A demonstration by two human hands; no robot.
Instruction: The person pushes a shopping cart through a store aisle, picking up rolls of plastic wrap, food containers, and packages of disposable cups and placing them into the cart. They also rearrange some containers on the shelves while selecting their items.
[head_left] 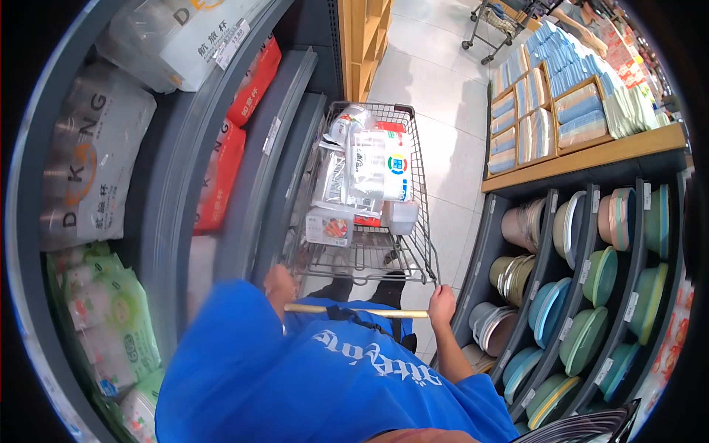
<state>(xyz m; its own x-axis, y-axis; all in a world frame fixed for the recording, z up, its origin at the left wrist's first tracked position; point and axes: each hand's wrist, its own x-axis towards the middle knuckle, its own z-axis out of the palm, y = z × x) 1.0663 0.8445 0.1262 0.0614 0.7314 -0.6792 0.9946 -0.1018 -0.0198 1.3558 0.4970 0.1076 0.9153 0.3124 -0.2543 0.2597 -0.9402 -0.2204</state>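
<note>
Nearest: blue shirt (310, 362), with the pale handle bar (369, 312) of the shopping cart (419, 247) lying crosswise just in front of it. Right hand (443, 304) curled closed on the cart's rear right corner. Left hand (279, 288) bent at the rear left corner, blurred; cannot tell whether its fingers close fully on the frame.

Close on the left: grey shelving (173, 207) with bagged cups (96, 162), green packs (129, 317) below, red packs (221, 177) deeper in. Cart's left side runs very near it, so judged from here, even pressure from both hands and a slight bias to the right would spare the shelf edges and the left knuckles.

In the basket: food box (329, 227) near left, white tub (402, 216) near right, large cup pack (373, 166) heaped over other packs. Loose, light-looking pile; slow, smooth turns should keep it from sliding.

Right, across the tiled floor (443, 173): stacked bowls (588, 340) in a rack, folded cloths (580, 114) above. Front left corner is worth watching against the wooden shelf (362, 52) ahead. Farthest: a second cart (491, 29) and another person's arm (587, 37), both well apart from this one
</note>
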